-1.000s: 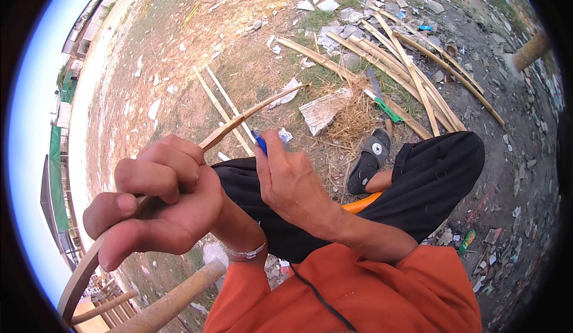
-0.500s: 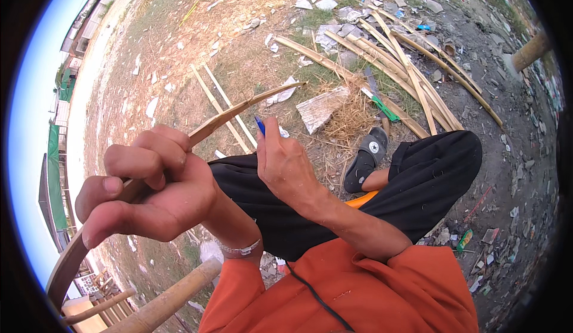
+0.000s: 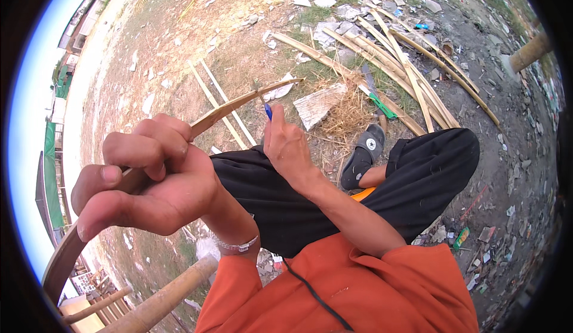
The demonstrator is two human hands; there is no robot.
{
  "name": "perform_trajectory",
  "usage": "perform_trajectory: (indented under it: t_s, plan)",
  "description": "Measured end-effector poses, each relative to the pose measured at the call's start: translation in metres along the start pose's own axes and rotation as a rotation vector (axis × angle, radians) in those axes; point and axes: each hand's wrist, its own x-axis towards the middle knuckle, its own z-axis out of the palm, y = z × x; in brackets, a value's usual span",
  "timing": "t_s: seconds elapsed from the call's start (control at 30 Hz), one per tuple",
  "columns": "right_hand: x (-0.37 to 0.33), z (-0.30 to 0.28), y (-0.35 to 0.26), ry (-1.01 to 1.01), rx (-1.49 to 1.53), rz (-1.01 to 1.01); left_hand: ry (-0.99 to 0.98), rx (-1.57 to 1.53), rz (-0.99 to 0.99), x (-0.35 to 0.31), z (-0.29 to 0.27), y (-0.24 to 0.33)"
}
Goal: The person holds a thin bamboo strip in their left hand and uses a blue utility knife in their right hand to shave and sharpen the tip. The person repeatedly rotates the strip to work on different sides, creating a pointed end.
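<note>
My left hand [image 3: 155, 183] is closed around a long bamboo strip [image 3: 219, 113], which slants from the lower left up to a thin tip in the middle. Just past it, my right hand [image 3: 292, 157] grips a small blue-handled knife [image 3: 268, 111]. Its narrow blade meets the strip a short way below the tip, and a small sliver stands up there. Most of the handle is hidden in the fingers.
Several split bamboo strips [image 3: 412, 73] lie in a heap at the far right. Beside them are a green-handled blade [image 3: 382, 105], a pale slab [image 3: 319, 107] and straw shavings [image 3: 346, 121]. Two thin strips [image 3: 218, 94] rest on the ground ahead. A bamboo pole [image 3: 170, 294] crosses lower left.
My right hand has moved slightly up and forward, bringing the knife from beside the bamboo strip onto it. My left hand keeps its hold, almost in place.
</note>
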Motion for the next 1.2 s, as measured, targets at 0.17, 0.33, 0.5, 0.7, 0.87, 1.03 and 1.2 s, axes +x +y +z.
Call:
perform_trajectory:
  t_s: [0.17,0.33,0.5,0.7,0.87,1.03,1.2]
  plan:
    - [-0.001,-0.009,-0.014,-0.064,-0.011,0.071,0.037,0.032,0.0,0.001,-0.003,0.001]
    - [0.006,0.002,0.013,-0.084,-0.1,0.041,-0.002,0.01,0.042,0.0,-0.003,-0.005]
    - [-0.011,0.033,0.127,-0.248,-0.38,0.454,0.068,0.064,0.062,0.011,0.003,0.002]
    - [-0.017,0.006,0.151,-0.171,-0.251,0.507,0.014,0.024,0.054,0.007,0.001,-0.006]
    - [0.009,-0.025,-0.001,-0.116,0.246,0.169,0.049,0.07,0.024,0.006,-0.007,0.0]
    - [0.005,-0.007,0.009,-0.117,0.067,0.112,0.044,0.037,-0.03,0.001,-0.001,0.001]
    - [0.011,-0.004,-0.003,-0.157,0.023,0.087,0.073,0.071,-0.072,0.01,-0.011,0.0]
